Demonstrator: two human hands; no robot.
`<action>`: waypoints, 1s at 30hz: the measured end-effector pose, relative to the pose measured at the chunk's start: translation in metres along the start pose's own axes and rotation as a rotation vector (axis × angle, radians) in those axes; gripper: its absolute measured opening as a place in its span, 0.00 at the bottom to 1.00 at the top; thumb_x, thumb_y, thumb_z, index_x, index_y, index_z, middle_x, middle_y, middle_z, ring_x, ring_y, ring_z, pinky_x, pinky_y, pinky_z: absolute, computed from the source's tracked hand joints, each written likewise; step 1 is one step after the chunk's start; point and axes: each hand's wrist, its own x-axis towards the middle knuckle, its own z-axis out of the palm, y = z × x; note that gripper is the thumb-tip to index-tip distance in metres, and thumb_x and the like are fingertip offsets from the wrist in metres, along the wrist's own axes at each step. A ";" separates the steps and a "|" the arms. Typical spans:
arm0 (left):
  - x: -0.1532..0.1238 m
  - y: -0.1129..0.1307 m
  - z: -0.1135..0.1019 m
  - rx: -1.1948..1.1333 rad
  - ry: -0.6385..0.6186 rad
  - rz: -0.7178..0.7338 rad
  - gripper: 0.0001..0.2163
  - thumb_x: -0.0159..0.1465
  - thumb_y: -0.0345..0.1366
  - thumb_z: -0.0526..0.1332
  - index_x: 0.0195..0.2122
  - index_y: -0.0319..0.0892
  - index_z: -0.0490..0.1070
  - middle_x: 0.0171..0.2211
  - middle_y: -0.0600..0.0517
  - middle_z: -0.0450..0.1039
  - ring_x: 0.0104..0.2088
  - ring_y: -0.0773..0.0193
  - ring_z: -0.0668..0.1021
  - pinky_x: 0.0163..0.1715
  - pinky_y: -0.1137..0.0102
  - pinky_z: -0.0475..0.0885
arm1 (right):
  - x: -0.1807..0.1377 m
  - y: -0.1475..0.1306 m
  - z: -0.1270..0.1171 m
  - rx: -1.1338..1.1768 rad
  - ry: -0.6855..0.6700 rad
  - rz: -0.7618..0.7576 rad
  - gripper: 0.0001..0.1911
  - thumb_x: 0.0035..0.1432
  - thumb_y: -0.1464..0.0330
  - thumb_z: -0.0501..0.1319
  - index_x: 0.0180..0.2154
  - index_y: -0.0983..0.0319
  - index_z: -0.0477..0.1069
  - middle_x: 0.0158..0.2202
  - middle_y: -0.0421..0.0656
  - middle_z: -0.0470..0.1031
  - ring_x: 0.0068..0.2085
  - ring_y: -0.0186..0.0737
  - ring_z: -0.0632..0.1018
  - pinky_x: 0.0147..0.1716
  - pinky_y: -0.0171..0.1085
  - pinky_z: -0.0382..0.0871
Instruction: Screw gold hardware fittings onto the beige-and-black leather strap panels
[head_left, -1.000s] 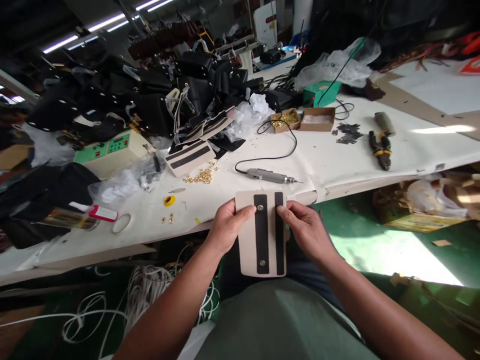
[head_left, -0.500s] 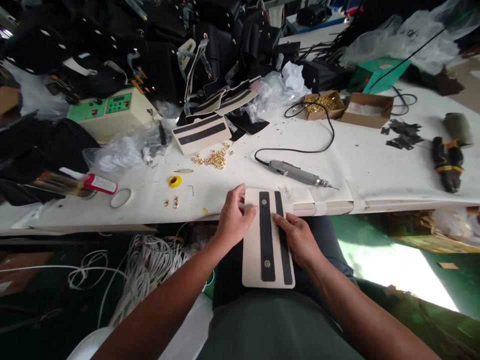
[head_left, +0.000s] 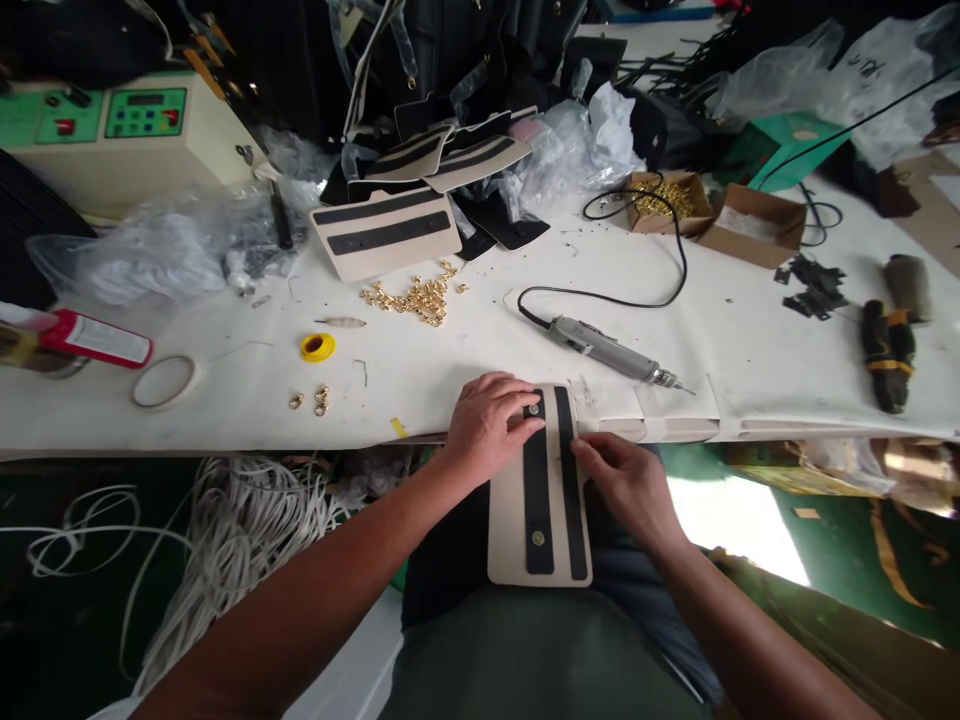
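Had beige panel [head_left: 502, 545] over lap [head_left: 450, 555], with upper end at front edge of white table [head_left: 469, 345]; could not tell whether touching that edge. Pinched panel's right side in right hand [head_left: 628, 487], with thumb on top by narrow black strip [head_left: 574, 510] and curled fingers partly out of sight. Had left hand [head_left: 489, 422] laid across upper left part, with fingers stretched out loosely, thumb apart and resting on wide black strip [head_left: 538, 480]. Saw upper stud [head_left: 533, 409] right at left fingertips, lower stud [head_left: 538, 538] uncovered near bottom end of same strip.

Spotted grey electric screwdriver [head_left: 604, 348] on table, just beyond panel, with tip toward right. Noted heap of gold fittings [head_left: 420, 300] farther left, in front of another striped panel [head_left: 390, 238]. Logged yellow ring [head_left: 318, 347] and loose gold clasps [head_left: 322, 400] nearer edge, plus white ring [head_left: 193, 380] and red bottle [head_left: 105, 339] at far left. Marked pliers [head_left: 889, 360] at far right, near small black parts [head_left: 812, 287].
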 end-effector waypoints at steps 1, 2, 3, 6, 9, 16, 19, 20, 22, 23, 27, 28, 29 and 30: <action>0.000 0.000 -0.001 -0.002 -0.007 -0.009 0.12 0.63 0.35 0.74 0.48 0.48 0.82 0.52 0.50 0.84 0.58 0.51 0.77 0.60 0.53 0.68 | 0.001 -0.004 -0.011 -0.089 0.083 -0.079 0.22 0.62 0.47 0.68 0.39 0.60 0.83 0.29 0.43 0.81 0.28 0.43 0.78 0.27 0.39 0.69; 0.001 -0.001 -0.002 0.001 -0.016 -0.017 0.13 0.62 0.35 0.75 0.48 0.48 0.82 0.52 0.51 0.84 0.58 0.50 0.78 0.60 0.53 0.68 | 0.005 -0.009 -0.022 -0.166 0.166 -0.168 0.22 0.62 0.48 0.68 0.41 0.60 0.83 0.32 0.44 0.83 0.30 0.44 0.80 0.29 0.40 0.71; 0.002 -0.001 -0.003 0.007 -0.025 -0.024 0.13 0.61 0.36 0.76 0.47 0.48 0.82 0.52 0.51 0.84 0.58 0.50 0.78 0.59 0.53 0.67 | 0.011 -0.014 -0.032 -0.244 0.240 -0.266 0.21 0.63 0.49 0.67 0.42 0.59 0.83 0.36 0.46 0.84 0.32 0.46 0.81 0.31 0.41 0.73; 0.004 -0.003 -0.005 0.023 -0.052 -0.038 0.13 0.60 0.39 0.77 0.46 0.49 0.83 0.51 0.52 0.85 0.57 0.49 0.78 0.58 0.52 0.66 | 0.044 -0.030 -0.052 -0.522 0.374 -0.547 0.20 0.64 0.51 0.67 0.48 0.59 0.82 0.50 0.51 0.82 0.45 0.54 0.82 0.41 0.48 0.77; 0.004 -0.005 -0.004 0.008 -0.040 -0.040 0.12 0.60 0.40 0.77 0.45 0.49 0.83 0.51 0.54 0.85 0.58 0.50 0.78 0.59 0.53 0.66 | 0.089 -0.037 -0.055 -0.816 0.355 -0.576 0.27 0.62 0.50 0.68 0.55 0.60 0.79 0.55 0.54 0.79 0.54 0.63 0.78 0.49 0.56 0.74; 0.000 -0.007 -0.001 -0.010 -0.003 -0.075 0.13 0.60 0.40 0.78 0.45 0.49 0.83 0.51 0.56 0.85 0.59 0.52 0.78 0.60 0.54 0.68 | 0.125 -0.038 -0.057 -0.881 0.197 -0.436 0.24 0.64 0.50 0.65 0.55 0.56 0.80 0.49 0.50 0.79 0.46 0.57 0.80 0.41 0.49 0.74; 0.000 -0.008 0.000 -0.020 -0.007 -0.066 0.13 0.59 0.41 0.78 0.44 0.49 0.83 0.50 0.56 0.85 0.58 0.53 0.79 0.59 0.54 0.69 | 0.112 -0.051 -0.059 -0.306 0.118 -0.328 0.22 0.64 0.48 0.64 0.48 0.56 0.82 0.38 0.45 0.80 0.37 0.49 0.80 0.36 0.46 0.75; 0.000 -0.008 -0.001 -0.022 -0.004 -0.058 0.13 0.59 0.41 0.78 0.44 0.49 0.83 0.50 0.56 0.85 0.58 0.53 0.79 0.59 0.54 0.69 | 0.107 -0.056 -0.057 -0.044 0.083 -0.284 0.22 0.64 0.47 0.64 0.46 0.56 0.81 0.37 0.44 0.79 0.36 0.47 0.80 0.35 0.45 0.77; 0.001 -0.008 -0.002 -0.021 0.003 -0.048 0.13 0.59 0.41 0.78 0.44 0.49 0.83 0.50 0.56 0.85 0.58 0.52 0.79 0.59 0.53 0.68 | 0.097 -0.069 -0.046 0.405 0.003 -0.228 0.20 0.64 0.48 0.62 0.43 0.57 0.79 0.38 0.44 0.79 0.35 0.45 0.80 0.36 0.46 0.80; 0.001 -0.007 -0.002 -0.019 0.008 -0.049 0.12 0.59 0.41 0.78 0.44 0.49 0.83 0.50 0.56 0.85 0.58 0.52 0.79 0.59 0.53 0.68 | 0.093 -0.075 -0.039 0.549 -0.037 -0.208 0.19 0.63 0.50 0.62 0.41 0.57 0.78 0.38 0.43 0.78 0.34 0.44 0.80 0.36 0.46 0.81; 0.000 -0.008 -0.004 -0.022 0.017 -0.054 0.13 0.58 0.39 0.79 0.44 0.49 0.83 0.49 0.55 0.86 0.56 0.51 0.79 0.56 0.52 0.70 | 0.083 -0.086 -0.011 0.677 -0.081 -0.142 0.18 0.62 0.51 0.65 0.38 0.60 0.75 0.33 0.41 0.76 0.30 0.39 0.78 0.29 0.39 0.78; 0.000 -0.009 -0.004 -0.024 0.020 -0.052 0.14 0.58 0.39 0.79 0.44 0.49 0.83 0.49 0.55 0.86 0.56 0.50 0.79 0.56 0.52 0.70 | 0.082 -0.085 -0.007 0.654 -0.077 -0.157 0.18 0.62 0.51 0.66 0.38 0.59 0.74 0.33 0.41 0.76 0.30 0.39 0.79 0.29 0.38 0.78; 0.000 -0.010 -0.004 -0.024 0.022 -0.049 0.14 0.57 0.39 0.79 0.44 0.49 0.83 0.49 0.55 0.86 0.56 0.50 0.79 0.56 0.51 0.70 | 0.082 -0.084 -0.004 0.626 -0.070 -0.182 0.18 0.61 0.51 0.68 0.39 0.59 0.73 0.33 0.40 0.76 0.31 0.39 0.79 0.30 0.38 0.78; 0.000 -0.011 -0.003 -0.024 0.024 -0.045 0.14 0.57 0.38 0.79 0.44 0.49 0.83 0.49 0.55 0.86 0.56 0.50 0.79 0.56 0.51 0.71 | 0.081 -0.083 -0.002 0.593 -0.066 -0.212 0.18 0.60 0.51 0.70 0.40 0.58 0.72 0.33 0.39 0.77 0.31 0.39 0.80 0.31 0.37 0.78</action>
